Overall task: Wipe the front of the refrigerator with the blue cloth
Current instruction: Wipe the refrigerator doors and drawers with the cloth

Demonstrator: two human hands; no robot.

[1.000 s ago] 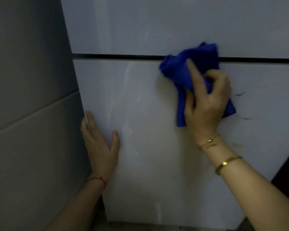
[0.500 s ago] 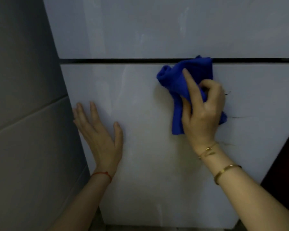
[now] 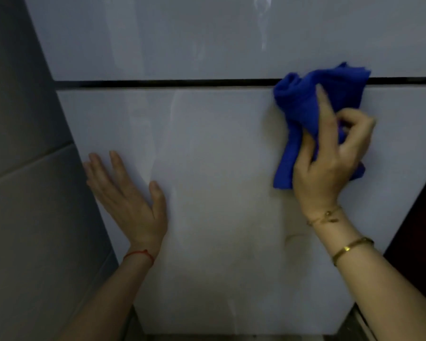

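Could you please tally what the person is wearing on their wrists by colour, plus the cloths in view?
Gold wrist pieces: 2, a thin chain bracelet and a bangle, both on the right wrist
Red wrist pieces: 1, a red string on the left wrist
Blue cloths: 1, the blue cloth held by the right hand
Total: 4

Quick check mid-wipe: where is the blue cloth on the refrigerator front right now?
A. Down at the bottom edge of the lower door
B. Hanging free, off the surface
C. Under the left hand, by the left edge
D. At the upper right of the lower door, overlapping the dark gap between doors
D: the blue cloth, bunched under the right hand, covers part of the dark gap between doors; the left hand lies flat and bare.
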